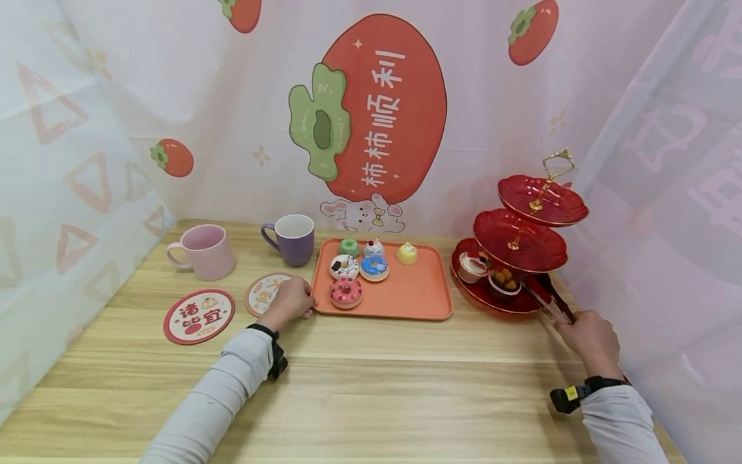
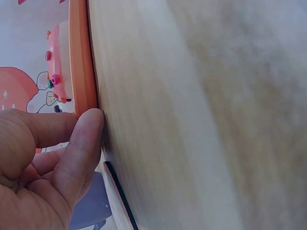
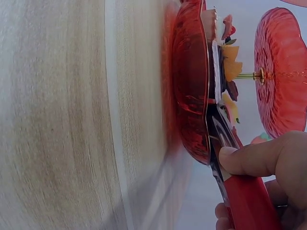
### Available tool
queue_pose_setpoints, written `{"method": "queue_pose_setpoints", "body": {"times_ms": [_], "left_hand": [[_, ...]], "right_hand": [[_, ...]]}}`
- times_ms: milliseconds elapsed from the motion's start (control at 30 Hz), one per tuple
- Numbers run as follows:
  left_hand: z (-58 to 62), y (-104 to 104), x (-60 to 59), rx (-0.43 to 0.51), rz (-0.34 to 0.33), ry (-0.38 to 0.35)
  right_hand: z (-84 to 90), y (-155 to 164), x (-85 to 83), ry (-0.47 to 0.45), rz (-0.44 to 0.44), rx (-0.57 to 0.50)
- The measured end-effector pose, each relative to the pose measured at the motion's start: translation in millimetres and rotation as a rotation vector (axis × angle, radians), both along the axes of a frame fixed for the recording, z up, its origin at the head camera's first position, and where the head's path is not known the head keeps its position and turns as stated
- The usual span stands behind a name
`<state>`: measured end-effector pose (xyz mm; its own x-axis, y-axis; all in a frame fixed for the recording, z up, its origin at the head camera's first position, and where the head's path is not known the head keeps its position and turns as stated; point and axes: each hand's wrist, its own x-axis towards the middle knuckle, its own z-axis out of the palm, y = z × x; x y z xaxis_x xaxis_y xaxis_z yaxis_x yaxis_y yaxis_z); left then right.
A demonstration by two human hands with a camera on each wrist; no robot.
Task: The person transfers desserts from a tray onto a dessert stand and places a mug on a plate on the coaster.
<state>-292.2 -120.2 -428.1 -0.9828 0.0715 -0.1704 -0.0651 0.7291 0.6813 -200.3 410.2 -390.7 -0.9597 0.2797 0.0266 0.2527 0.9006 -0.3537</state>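
At the front left corner of an orange tray (image 1: 408, 296), my left hand (image 1: 292, 298) pinches the rim between thumb and finger. The tray carries a pink donut (image 1: 346, 294), a blue donut (image 1: 374, 268), a white donut (image 1: 344, 266) and several small cakes. My right hand (image 1: 592, 340) grips red-handled tongs (image 3: 249, 201), whose tips reach over the bottom plate of a red three-tier stand (image 1: 520, 241). On that plate sit a cream cupcake (image 1: 472, 268) and a fruit-topped cup cake (image 1: 504, 283). Whether the tong tips hold a pastry, I cannot tell.
A pink mug (image 1: 207, 252) and a purple mug (image 1: 295, 241) stand at the back left. Two round coasters lie before them, one red-rimmed (image 1: 199, 317), the other (image 1: 263, 293) partly behind my left hand. A printed curtain (image 1: 232, 129) encloses the table's back and sides.
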Motion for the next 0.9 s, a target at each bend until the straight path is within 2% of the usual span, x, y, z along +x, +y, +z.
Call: {"method": "queue_pose_setpoints", "body": {"times_ms": [500, 900], "left_hand": [[1.7, 0, 1.3, 0.000, -0.005, -0.004], [1.8, 0, 1.1, -0.009, 0.001, -0.006]], "right_hand": [[-0.2, -2, 2.7, -0.008, -0.014, -0.029], [10.4, -5, 4.4, -0.060, -0.038, -0.048]]}}
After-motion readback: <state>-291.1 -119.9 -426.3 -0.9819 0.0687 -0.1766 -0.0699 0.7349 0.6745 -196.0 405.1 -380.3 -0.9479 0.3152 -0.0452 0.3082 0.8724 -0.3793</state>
